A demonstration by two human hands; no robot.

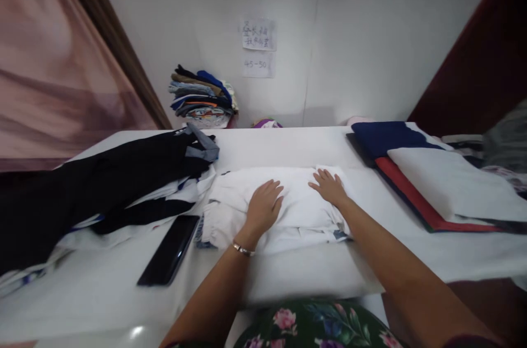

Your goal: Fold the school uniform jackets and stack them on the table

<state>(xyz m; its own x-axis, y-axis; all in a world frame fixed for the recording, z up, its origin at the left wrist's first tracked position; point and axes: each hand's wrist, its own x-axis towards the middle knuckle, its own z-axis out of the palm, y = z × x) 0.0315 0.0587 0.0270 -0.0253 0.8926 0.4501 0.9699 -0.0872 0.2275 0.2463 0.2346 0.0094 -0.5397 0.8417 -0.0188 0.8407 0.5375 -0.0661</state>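
Note:
A white garment (296,216), folded into a rough rectangle, lies in front of me on the white table. Elastic-looking gathers show at its left end, and bits of blue cloth peek out at its lower corners. My left hand (264,205) rests flat on the middle of the cloth, fingers stretched out. Near the upper right corner, my right hand (328,186) lies on the same garment with its fingers spread. Neither hand grips anything. What lies beneath the white cloth is mostly hidden.
A black phone (168,252) lies left of the garment. Beyond it spreads a loose heap of dark clothes (102,183). Folded clothes (448,183) lie at the right. A tall clothes stack (201,95) stands behind the table, near paper notes (258,49) on the wall.

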